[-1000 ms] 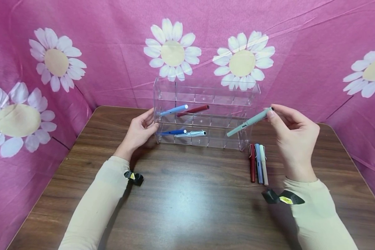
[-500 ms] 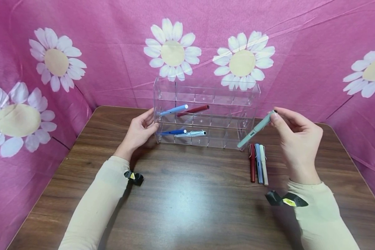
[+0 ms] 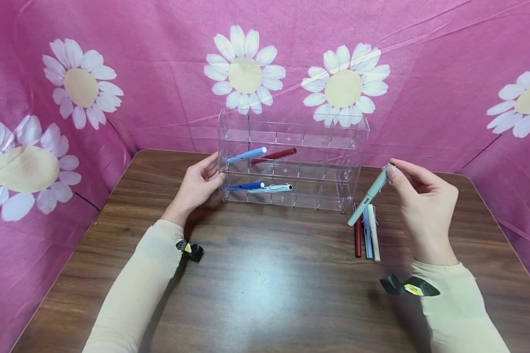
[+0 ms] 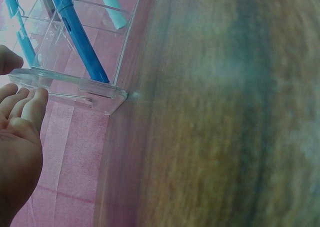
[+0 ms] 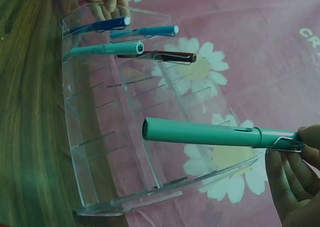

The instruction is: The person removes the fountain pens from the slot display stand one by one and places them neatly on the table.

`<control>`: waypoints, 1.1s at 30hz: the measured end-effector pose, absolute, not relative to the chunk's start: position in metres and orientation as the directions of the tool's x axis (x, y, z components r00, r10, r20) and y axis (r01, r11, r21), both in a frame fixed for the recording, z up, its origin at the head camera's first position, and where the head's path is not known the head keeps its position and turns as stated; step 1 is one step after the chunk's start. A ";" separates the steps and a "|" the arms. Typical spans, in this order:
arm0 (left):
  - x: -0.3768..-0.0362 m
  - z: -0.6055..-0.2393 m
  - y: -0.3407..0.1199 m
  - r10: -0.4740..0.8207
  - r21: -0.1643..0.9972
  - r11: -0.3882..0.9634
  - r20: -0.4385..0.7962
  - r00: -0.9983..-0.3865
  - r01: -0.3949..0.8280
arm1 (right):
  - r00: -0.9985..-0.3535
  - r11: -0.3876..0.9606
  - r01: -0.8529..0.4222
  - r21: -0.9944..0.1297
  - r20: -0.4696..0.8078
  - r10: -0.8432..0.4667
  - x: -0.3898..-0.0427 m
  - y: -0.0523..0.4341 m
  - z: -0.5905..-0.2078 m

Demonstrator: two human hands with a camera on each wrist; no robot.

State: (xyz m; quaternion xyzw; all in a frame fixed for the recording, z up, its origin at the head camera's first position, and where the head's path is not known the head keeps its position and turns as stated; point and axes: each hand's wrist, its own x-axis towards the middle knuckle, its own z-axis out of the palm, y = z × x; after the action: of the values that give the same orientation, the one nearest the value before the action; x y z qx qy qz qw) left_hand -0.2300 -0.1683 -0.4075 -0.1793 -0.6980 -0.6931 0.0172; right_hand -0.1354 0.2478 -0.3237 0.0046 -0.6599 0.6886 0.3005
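Observation:
A clear acrylic pen rack (image 3: 306, 202) with tiered, divided shelves stands upright on the table. My left hand (image 3: 198, 184) grips its left side wall, thumb in front and fingers behind. Between thumb and fingertips, my right hand (image 3: 428, 211) pinches a sage-green pen (image 3: 368, 196) by its clip end. That pen slants down to the left, in the air right of the rack. On the middle tier lie a light blue pen (image 3: 246, 155) and a dark red pen (image 3: 275, 155). The lower tier bears a dark blue pen (image 3: 246, 186) and a pale blue pen (image 3: 270, 188).
Side by side on the table, partly under the held pen, lie a dark red pen (image 3: 357, 240), a grey-blue pen (image 3: 368, 240) and a whitish pen (image 3: 373, 235). Behind the brown wooden table (image 3: 256, 289) hangs a pink cloth (image 3: 168, 88) with white daisies.
My right hand has drawn the sage-green pen away from the rack, rightward and down toward the loose pens, and the pen tilts more steeply. My left hand has stayed on the rack.

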 end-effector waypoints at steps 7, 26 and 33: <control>-0.230 -0.408 -0.168 0.224 0.958 -0.016 0.281 -0.933 0.285 | -0.825 0.099 -0.385 -0.917 0.391 0.408 -0.135 0.254 -0.330; -0.232 -0.410 -0.169 0.225 0.958 -0.020 0.284 -0.932 0.287 | -0.850 0.444 -0.196 -0.874 0.377 0.368 -0.132 0.270 -0.344; -0.232 -0.410 -0.169 0.224 0.958 -0.013 0.281 -0.933 0.286 | -0.872 0.468 -0.144 -0.872 0.336 0.357 -0.132 0.278 -0.351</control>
State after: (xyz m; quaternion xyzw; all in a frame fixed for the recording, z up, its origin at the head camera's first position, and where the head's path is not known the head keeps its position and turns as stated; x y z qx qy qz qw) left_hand -0.2319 -0.1689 -0.4098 -0.1816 -0.7022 -0.6881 0.0223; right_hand -0.1316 0.2781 -0.3514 -0.0647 -0.8211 0.5117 0.2447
